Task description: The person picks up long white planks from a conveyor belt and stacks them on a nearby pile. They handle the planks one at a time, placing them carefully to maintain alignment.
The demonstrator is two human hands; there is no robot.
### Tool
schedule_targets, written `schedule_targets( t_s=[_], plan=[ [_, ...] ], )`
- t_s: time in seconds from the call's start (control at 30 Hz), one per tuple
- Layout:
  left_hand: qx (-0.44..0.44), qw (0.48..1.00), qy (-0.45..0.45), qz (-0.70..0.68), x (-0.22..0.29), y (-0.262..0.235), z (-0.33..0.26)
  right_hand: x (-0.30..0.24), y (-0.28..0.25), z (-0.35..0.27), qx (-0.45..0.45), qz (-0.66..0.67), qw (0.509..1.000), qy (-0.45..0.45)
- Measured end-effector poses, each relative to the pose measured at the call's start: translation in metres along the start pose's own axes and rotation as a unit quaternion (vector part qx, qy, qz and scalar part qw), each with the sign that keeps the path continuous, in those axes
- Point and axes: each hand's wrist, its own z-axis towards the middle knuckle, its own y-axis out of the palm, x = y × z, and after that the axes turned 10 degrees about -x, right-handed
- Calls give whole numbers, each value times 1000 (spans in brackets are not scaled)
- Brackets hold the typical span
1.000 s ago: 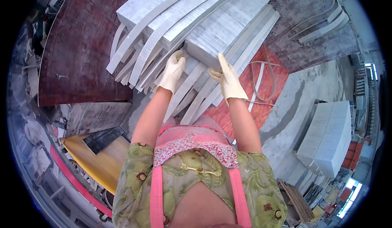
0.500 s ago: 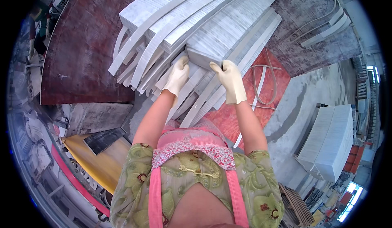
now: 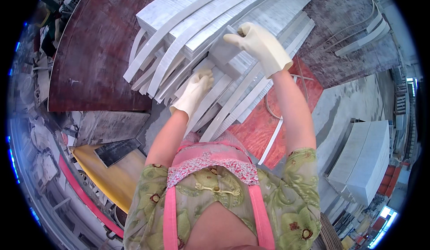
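Observation:
Both my hands wear cream rubber gloves. My right hand point(image 3: 256, 44) is at the upper edge of a grey-white stone tile point(image 3: 223, 50), thumb and fingers closing on it. The tile stands tilted at the near end of a row of upright thin tiles point(image 3: 273, 12). My left hand point(image 3: 198, 88) is lower and nearer, fingers curled, beside the near ends of pale stone strips point(image 3: 219, 91); its palm is hidden, so I cannot tell if anything is in it. Left of the row, long curved strips point(image 3: 172, 48) lie over another stack of thin slabs point(image 3: 156, 15).
Dark red boards point(image 3: 96, 53) flank the stacks, and a bright red board point(image 3: 257, 140) lies at right with white strapping. A pale block stack point(image 3: 363, 156) stands farther right. A yellow panel point(image 3: 107, 174) is at lower left. Part of a person point(image 3: 49, 39) shows at far left.
My right hand has moved up and away, and the tile face by it now sits farther back and tilted. My left hand has come off the tile's left side and dropped slightly nearer.

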Motion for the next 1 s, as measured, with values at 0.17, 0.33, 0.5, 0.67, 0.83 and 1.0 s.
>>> schedule_targets(
  t_s=[0.17,0.33,0.5,0.67,0.83,1.0],
  plan=[
    [-138,989,10,-44,21,22,-41,-8,-17,-21,21,33,999,-17],
    [-180,967,35,-177,24,52,-48,22,56,-65,83,402,906,100],
    [-152,974,-4,-169,15,34,-49,53,170,-95,33,615,771,164],
    [-143,981,-76,-103,14,1,-28,56,209,-90,28,655,729,195],
    [-80,992,-101,6,12,-12,6,46,199,-82,42,618,755,216],
    [-46,950,-219,217,24,-27,28,40,187,-76,-25,376,879,292]
  ],
)
